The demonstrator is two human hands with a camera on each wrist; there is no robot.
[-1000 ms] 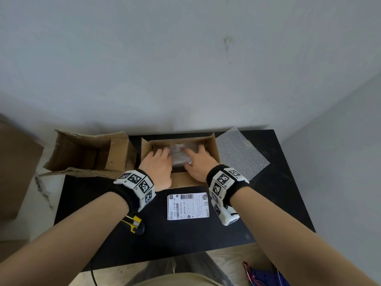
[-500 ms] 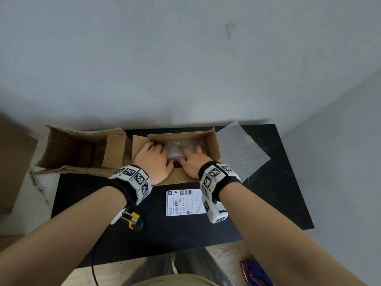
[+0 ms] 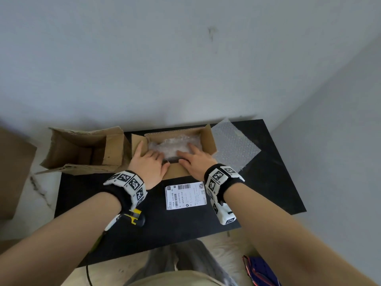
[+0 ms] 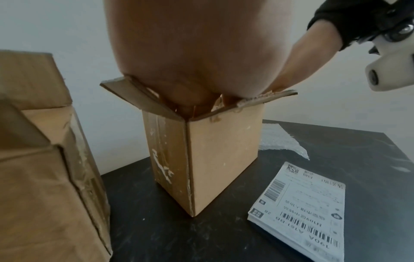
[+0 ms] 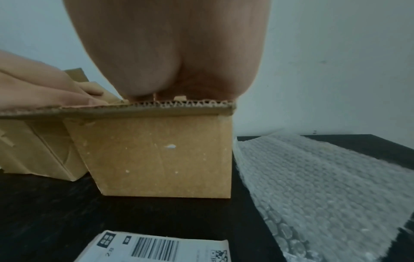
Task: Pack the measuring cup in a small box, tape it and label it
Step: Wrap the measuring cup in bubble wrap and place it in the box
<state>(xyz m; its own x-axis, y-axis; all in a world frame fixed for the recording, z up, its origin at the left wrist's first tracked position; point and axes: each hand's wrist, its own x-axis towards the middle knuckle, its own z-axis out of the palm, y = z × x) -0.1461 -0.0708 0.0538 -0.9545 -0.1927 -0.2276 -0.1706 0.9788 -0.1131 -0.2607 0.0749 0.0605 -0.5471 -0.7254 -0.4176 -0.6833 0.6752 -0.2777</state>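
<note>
Head view: small box (image 3: 177, 172) stands open on the table (image 3: 268, 182), holding the bubble-wrapped bundle (image 3: 173, 146), presumably the measuring cup. Left hand (image 3: 149, 164) and right hand (image 3: 194, 162) press it down flat-fingered, gripping nothing, likely seating it so the flaps close; label (image 3: 185, 195) waits just in front.

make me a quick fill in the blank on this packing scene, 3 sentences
1. Both hands, the left hand and right hand, press a bubble-wrapped bundle down inside the small ____.
2. The sheet of bubble wrap lies on the table to the ____ of the small box.
3. The stack of shipping ____ lies on the table just in front of the small box.

Missing words: box; right; labels
</note>
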